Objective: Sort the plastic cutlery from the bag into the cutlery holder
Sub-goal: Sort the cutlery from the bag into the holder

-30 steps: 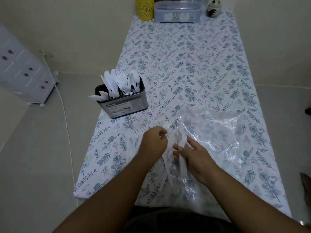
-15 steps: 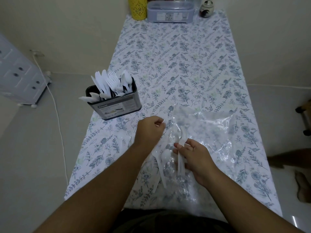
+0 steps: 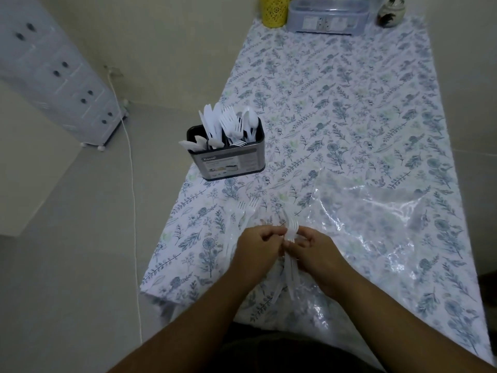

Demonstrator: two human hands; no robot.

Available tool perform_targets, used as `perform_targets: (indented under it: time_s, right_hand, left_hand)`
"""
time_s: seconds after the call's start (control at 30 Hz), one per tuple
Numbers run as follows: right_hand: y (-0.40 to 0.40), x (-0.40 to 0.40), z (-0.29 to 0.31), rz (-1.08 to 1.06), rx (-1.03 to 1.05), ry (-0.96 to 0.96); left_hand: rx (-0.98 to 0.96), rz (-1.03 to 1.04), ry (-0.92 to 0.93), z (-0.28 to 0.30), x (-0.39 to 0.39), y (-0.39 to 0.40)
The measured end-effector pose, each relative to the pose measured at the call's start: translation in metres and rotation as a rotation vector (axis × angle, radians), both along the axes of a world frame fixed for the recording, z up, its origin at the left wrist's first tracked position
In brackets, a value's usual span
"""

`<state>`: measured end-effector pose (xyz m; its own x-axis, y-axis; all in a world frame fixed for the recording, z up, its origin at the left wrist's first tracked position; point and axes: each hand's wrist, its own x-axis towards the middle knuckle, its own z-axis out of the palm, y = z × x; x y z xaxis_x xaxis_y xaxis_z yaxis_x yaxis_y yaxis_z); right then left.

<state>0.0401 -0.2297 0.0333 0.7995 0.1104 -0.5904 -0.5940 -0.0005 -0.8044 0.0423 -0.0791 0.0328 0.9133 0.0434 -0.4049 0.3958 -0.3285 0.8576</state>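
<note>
Gathering forks (image 3: pixel 291 232): right hand (image 3: pixel 314 251) curled round the bunch, left hand (image 3: pixel 258 247) pinching it, over bag (image 3: pixel 376 224). Suggest aligning tines before lifting. Loose forks (image 3: pixel 247 208) beyond; cutlery holder (image 3: pixel 228 157) farther left, part-filled.

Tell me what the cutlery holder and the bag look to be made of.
Cutlery holder: apparently metal or hard plastic, dark and smooth, with a printed label on its side. Bag: thin clear plastic film, glossy and crinkled, the tablecloth's pattern showing through.
</note>
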Motion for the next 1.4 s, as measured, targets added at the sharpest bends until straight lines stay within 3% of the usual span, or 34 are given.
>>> perform_targets:
  time_s: [0.1, 0.2, 0.4, 0.6, 0.7, 0.8, 0.9, 1.03, 1.17, 1.4]
  right_hand:
    - [0.003, -0.002, -0.006, -0.005, -0.021, 0.026]
    - [0.001, -0.004, -0.011, -0.034, -0.006, 0.058]
    - [-0.006, -0.008, -0.011, -0.027, 0.014, 0.063]
    - [-0.013, -0.012, -0.013, -0.058, 0.004, 0.070]
    - [-0.018, -0.013, -0.014, -0.089, 0.005, 0.079]
    - [-0.022, -0.013, -0.015, -0.122, 0.018, 0.091]
    - [-0.023, -0.013, -0.014, -0.138, 0.026, 0.096]
    - [-0.024, -0.010, -0.012, -0.134, 0.029, 0.102]
    - [-0.024, -0.008, -0.010, -0.145, 0.023, 0.107]
    - [-0.018, 0.000, 0.006, -0.166, -0.005, 0.042]
  left_hand:
    - [0.225, -0.030, -0.082, -0.003, 0.004, 0.017]
    - [0.430, 0.090, -0.143, -0.013, 0.021, 0.044]
    - [0.632, -0.015, -0.002, -0.031, 0.054, 0.062]
    - [0.613, -0.006, -0.039, -0.030, 0.071, 0.046]
    - [0.465, 0.037, -0.078, -0.026, 0.075, 0.046]
    - [0.348, -0.059, -0.060, -0.022, 0.078, 0.049]
    - [0.384, -0.137, -0.058, -0.024, 0.078, 0.046]
    - [0.442, -0.032, -0.016, -0.032, 0.079, 0.042]
    - [0.491, -0.062, -0.031, -0.036, 0.077, 0.036]
    - [0.366, -0.101, -0.303, 0.001, 0.068, 0.019]
